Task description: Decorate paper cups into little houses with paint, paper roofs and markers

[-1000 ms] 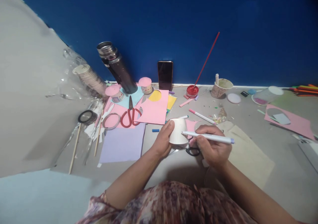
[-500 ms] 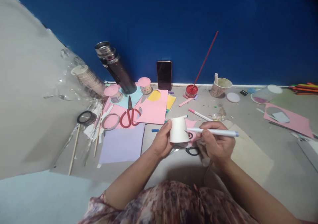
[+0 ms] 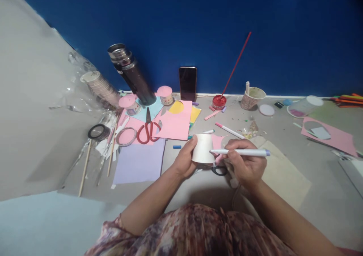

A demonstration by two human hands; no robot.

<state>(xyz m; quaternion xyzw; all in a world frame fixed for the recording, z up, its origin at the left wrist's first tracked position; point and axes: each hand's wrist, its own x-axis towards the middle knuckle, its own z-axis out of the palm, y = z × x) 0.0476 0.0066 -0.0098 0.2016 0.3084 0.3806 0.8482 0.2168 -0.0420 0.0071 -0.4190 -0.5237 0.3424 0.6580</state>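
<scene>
My left hand [image 3: 186, 157] is closed around the left side of a white paper cup [image 3: 203, 149], which is upside down with its wide rim at the bottom. In my right hand [image 3: 248, 163] is a white marker [image 3: 251, 152] with a lilac end, held like a pen. Its tip meets the right side of the cup wall or lies just in front of it. Behind the cup lie pink paper scraps [image 3: 219, 142] and black-handled scissors [image 3: 219, 170], both partly hidden. A pink-ended marker [image 3: 229, 130] lies beyond my right hand.
Red-handled scissors [image 3: 148, 132], pink paper [image 3: 177, 123] and lilac sheets [image 3: 138, 160] lie on the left. Behind them stand a flask [image 3: 136, 78], pink-topped cups [image 3: 165, 95] and a phone [image 3: 188, 83]. A red paint pot [image 3: 219, 103] holds a thin stick; a patterned cup [image 3: 251, 99] is farther right.
The marker has shifted slightly left, its tip now over the cup wall. The cup has turned a little, and a dark mark seen near its right edge is no longer plain.
</scene>
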